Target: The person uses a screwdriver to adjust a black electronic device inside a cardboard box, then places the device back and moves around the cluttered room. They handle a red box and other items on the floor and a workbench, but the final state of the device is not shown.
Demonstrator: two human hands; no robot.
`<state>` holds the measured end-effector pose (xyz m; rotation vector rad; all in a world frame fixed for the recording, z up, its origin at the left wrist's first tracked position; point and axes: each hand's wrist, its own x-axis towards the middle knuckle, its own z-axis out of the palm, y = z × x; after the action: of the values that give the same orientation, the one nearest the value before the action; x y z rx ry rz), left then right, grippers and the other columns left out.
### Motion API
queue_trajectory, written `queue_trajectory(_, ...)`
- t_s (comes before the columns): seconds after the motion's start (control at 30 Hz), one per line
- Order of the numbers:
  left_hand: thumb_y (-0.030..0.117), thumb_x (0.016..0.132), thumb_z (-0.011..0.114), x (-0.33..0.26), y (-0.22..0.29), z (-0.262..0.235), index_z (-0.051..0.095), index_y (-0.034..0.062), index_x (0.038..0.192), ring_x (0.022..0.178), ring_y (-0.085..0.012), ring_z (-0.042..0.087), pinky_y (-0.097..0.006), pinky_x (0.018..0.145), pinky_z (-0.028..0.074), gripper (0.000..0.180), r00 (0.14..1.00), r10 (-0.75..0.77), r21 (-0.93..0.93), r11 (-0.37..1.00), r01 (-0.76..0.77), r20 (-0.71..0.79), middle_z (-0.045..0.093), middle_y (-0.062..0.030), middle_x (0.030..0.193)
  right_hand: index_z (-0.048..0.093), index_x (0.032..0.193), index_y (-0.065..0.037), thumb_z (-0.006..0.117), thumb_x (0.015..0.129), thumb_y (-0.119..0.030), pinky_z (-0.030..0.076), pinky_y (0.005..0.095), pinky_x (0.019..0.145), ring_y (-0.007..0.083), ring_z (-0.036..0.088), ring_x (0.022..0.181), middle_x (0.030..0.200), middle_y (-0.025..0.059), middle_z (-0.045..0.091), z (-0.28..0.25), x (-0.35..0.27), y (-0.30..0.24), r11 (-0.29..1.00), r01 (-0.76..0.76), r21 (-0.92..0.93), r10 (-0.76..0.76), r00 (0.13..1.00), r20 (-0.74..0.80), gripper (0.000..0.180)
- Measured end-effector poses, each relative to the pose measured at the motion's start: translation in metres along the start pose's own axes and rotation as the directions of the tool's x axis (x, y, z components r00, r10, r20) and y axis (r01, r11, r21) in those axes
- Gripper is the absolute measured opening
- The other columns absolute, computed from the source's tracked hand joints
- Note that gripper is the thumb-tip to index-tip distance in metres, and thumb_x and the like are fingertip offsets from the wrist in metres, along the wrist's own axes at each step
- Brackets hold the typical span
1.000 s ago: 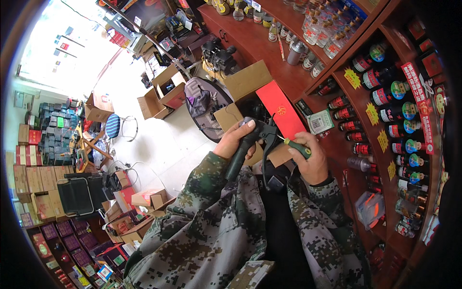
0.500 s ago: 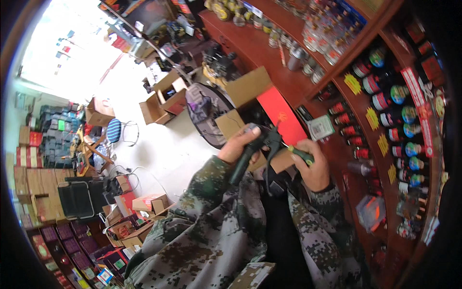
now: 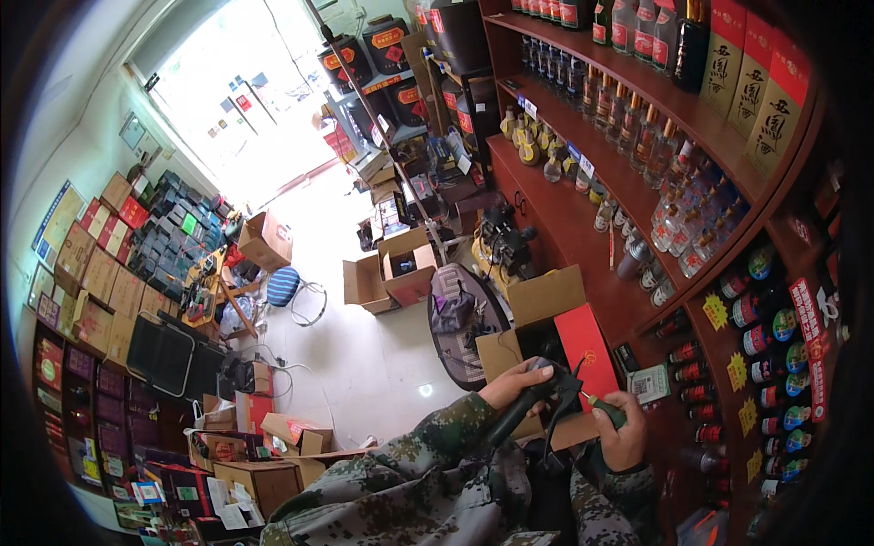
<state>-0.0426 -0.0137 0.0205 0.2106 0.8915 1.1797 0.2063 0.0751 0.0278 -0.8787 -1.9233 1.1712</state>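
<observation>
My left hand (image 3: pixel 510 386) is closed round a black handlebar grip (image 3: pixel 515 416) with a dark clamp (image 3: pixel 566 386) and a curved brake lever (image 3: pixel 552 435) at its far end. In my right hand (image 3: pixel 625 435) is a screwdriver (image 3: pixel 605 411) with a green handle, held in closed fingers. Its thin shaft points left at the clamp; whether the tip touches is too small to tell. Just beyond my hands stands an open cardboard box (image 3: pixel 544 298) with a red panel (image 3: pixel 587 348) at its right side. My camouflage sleeves hide part of the handlebar.
Wooden shelves (image 3: pixel 628 56) full of bottles rise on the right. A grey bag (image 3: pixel 462 317) stands beyond the box, with open cartons (image 3: pixel 366 284) farther off. On the left are a folded black chair (image 3: pixel 173 355), stacked boxes (image 3: pixel 109 282) and a striped stool (image 3: pixel 284 287).
The view has tilted up, bringing more of the shelves and doorway into sight. Both hands now appear lower and farther right, still gripping the handlebar and the screwdriver.
</observation>
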Motion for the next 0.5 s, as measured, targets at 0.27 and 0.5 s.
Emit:
queue_trajectory(0.27, 0.026, 0.097, 0.065, 0.0, 0.007, 0.009, 0.047, 0.0109, 0.13, 0.06, -0.0139, 0.062, -0.026, 0.057, 0.053, 0.041, 0.97, 0.18, 0.052, 0.98, -0.191, 0.162, 0.061, -0.0069, 0.09, 0.059, 0.101, -0.002, 0.06, 0.098, -0.019, 0.038, 0.026, 0.045, 0.0095, 0.047, 0.048, 0.074, 0.0076, 0.061, -0.008, 0.011, -0.016, 0.614, -0.534, 0.581, 0.497, 0.833, 0.242, 0.017)
queue_trajectory(0.5, 0.033, 0.099, 0.06, 0.002, 0.013, 0.01, 0.046, 0.0088, 0.132, 0.06, -0.0182, 0.064, -0.026, 0.052, 0.053, 0.043, 0.993, 0.084, 0.08, 0.993, -0.09, 0.085, 0.063, -0.0129, 0.098, 0.06, 0.102, -0.001, 0.066, 0.092, -0.012, 0.041, 0.0237, 0.049, 0.011, 0.053, 0.052, 0.079, 0.0094, 0.065, 0.001, 0.012, -0.013, 0.992, -0.067, 0.106, 0.069, 0.997, -0.016, 0.016)
